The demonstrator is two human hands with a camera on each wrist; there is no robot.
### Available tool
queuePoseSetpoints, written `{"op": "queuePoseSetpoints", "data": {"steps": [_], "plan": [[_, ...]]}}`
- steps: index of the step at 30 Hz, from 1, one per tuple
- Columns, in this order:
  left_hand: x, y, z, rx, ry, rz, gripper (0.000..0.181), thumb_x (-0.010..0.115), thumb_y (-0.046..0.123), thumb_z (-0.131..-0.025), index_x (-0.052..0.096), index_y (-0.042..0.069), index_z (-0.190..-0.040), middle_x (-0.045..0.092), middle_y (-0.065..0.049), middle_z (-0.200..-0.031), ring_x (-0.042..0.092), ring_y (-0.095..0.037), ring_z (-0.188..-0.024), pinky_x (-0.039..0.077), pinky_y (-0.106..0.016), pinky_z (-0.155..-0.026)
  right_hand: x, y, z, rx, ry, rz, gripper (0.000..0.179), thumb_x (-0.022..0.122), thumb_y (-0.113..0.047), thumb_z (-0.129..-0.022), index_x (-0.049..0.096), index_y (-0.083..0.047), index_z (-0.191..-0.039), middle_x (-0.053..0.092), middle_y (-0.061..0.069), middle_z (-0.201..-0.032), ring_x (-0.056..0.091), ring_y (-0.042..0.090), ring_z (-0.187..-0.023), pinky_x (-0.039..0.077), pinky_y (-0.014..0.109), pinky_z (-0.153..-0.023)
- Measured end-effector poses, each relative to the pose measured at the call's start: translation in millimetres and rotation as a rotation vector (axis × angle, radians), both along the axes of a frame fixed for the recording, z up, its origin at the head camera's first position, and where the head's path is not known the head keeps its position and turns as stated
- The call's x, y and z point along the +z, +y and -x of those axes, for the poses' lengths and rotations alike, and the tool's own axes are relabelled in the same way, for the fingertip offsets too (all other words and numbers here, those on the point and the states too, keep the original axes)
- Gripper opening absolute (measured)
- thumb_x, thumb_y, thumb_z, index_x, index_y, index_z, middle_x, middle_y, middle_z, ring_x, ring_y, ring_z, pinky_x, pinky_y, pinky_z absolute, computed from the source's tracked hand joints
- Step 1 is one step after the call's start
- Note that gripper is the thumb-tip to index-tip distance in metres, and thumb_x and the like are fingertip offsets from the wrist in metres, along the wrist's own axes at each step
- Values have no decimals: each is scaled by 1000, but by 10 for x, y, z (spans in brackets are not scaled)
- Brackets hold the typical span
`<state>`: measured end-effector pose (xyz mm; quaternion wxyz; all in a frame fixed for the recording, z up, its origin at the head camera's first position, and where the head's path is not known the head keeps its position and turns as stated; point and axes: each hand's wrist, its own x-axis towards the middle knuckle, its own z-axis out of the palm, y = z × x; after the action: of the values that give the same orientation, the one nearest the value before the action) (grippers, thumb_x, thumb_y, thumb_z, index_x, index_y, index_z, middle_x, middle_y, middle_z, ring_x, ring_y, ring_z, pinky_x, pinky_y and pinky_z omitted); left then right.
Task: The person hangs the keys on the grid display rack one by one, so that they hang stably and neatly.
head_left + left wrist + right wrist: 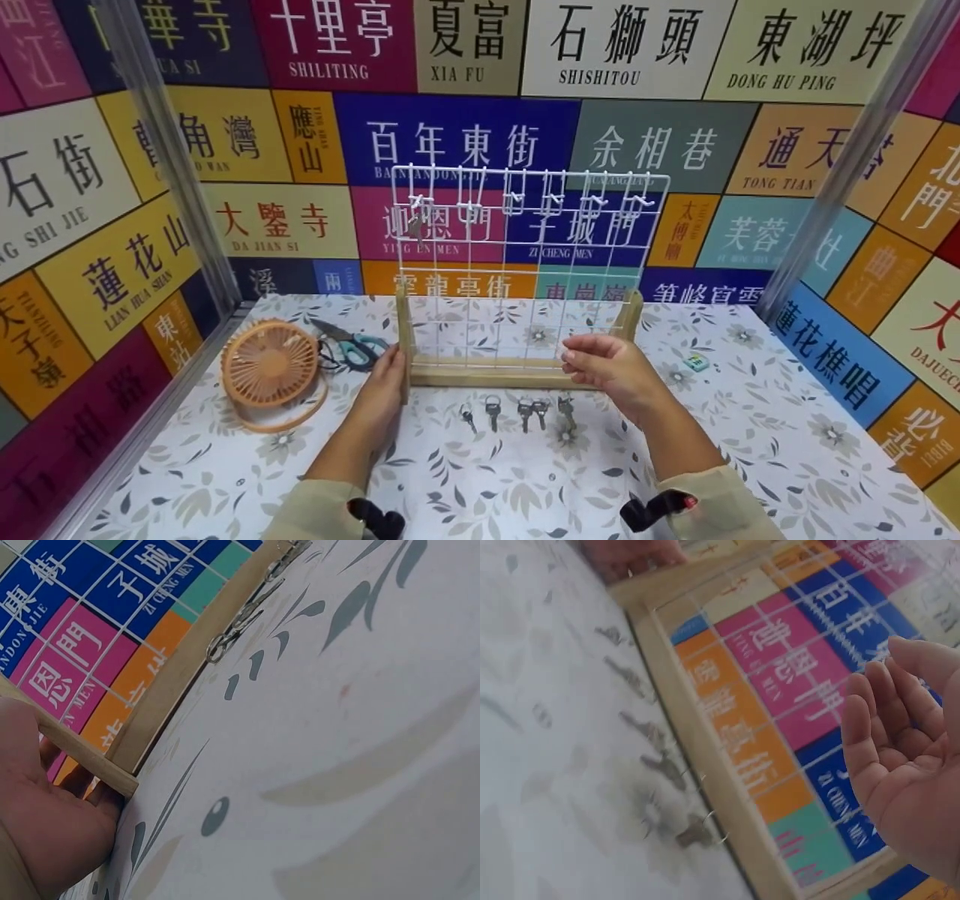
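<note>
A white wire grid rack (525,244) with a row of hooks (555,202) stands upright in a wooden base (487,377). One key (415,227) hangs near its left end. My left hand (381,394) grips the wooden foot (86,757) on the rack's left side, some fingers passing behind it in the left wrist view. Raised before the grid's lower right part, my right hand (611,371) has loosely bent fingers. Nothing shows between them in the right wrist view. Several keys with rings, one of them a key (493,411) near the middle, lie in a row before the base.
An orange fan (270,364) stands on the left of the patterned tablecloth (510,487). Scissors (352,346) with teal handles lie between fan and rack. A small green and white item (696,362) sits at the right. Sign-covered walls (450,135) enclose the table.
</note>
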<state>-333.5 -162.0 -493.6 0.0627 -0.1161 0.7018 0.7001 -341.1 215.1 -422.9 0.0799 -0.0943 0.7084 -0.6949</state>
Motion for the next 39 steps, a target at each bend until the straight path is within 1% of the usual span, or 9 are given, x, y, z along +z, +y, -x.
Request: {"op": "queuePoseSetpoints", "data": {"steps": [4,8,12,16,21,28,31,35,39], "plan": [[4,-8,-14,-7,-8,12,74,40,71,-107,18,41,-172,14,-3,-183,10,-36,-169,10,-62,-136,-202,36,64,-21,-44,-27,33,79,-12,-98,71,1,-127,78,-1,-104,77,16,-96,65,30,-89],[-2,-7,-11,-8,-5,18,74,40,71,-107,19,41,-172,15,-3,-182,10,-36,-169,10,-62,-136,-367,58,108,-44,-68,-78,39,80,-13,-97,69,4,-131,78,-1,-105,76,16,-95,65,28,-85],[-8,-6,5,-9,32,65,74,40,71,-108,20,38,-172,19,-5,-181,16,-37,-168,15,-61,-136,-490,110,138,-68,-81,-123,41,80,-14,-96,69,5,-131,79,0,-104,75,14,-92,64,28,-82],[-7,-8,5,-2,43,90,74,39,70,-108,21,37,-172,22,-7,-180,20,-37,-167,16,-61,-136,-573,158,158,-100,-109,-148,42,82,-14,-95,69,4,-131,79,3,-104,76,16,-92,64,31,-82],[-3,-17,-10,-6,25,79,74,39,71,-108,21,38,-171,21,-6,-181,18,-38,-168,14,-63,-135,-630,179,172,-139,-128,-226,40,83,-13,-92,72,2,-127,80,7,-107,76,19,-90,64,32,-79],[4,-23,-17,-6,13,86,76,39,74,-106,20,41,-171,20,-6,-181,17,-38,-168,14,-64,-135,-647,188,173,-143,-103,-422,36,83,-18,-92,77,-6,-124,81,5,-105,73,20,-87,59,31,-77],[2,-23,-16,-11,21,95,75,39,74,-106,20,41,-171,19,-6,-181,16,-38,-168,13,-64,-135,-651,191,174,-119,-69,-475,35,83,-17,-92,77,-7,-124,81,6,-109,72,19,-86,57,30,-76],[9,-28,-15,-13,26,113,77,38,75,-106,19,40,-172,17,-6,-182,14,-38,-168,11,-65,-135,-653,187,185,-46,-16,-489,37,81,-11,-92,74,-1,-128,80,14,-121,72,13,-90,58,29,-76],[-1,-32,-9,-14,36,111,78,38,75,-106,19,39,-172,18,-7,-182,14,-39,-168,11,-65,-135,-655,173,189,1,14,-494,38,81,-8,-92,73,2,-128,79,17,-120,70,9,-88,57,26,-72]]}}
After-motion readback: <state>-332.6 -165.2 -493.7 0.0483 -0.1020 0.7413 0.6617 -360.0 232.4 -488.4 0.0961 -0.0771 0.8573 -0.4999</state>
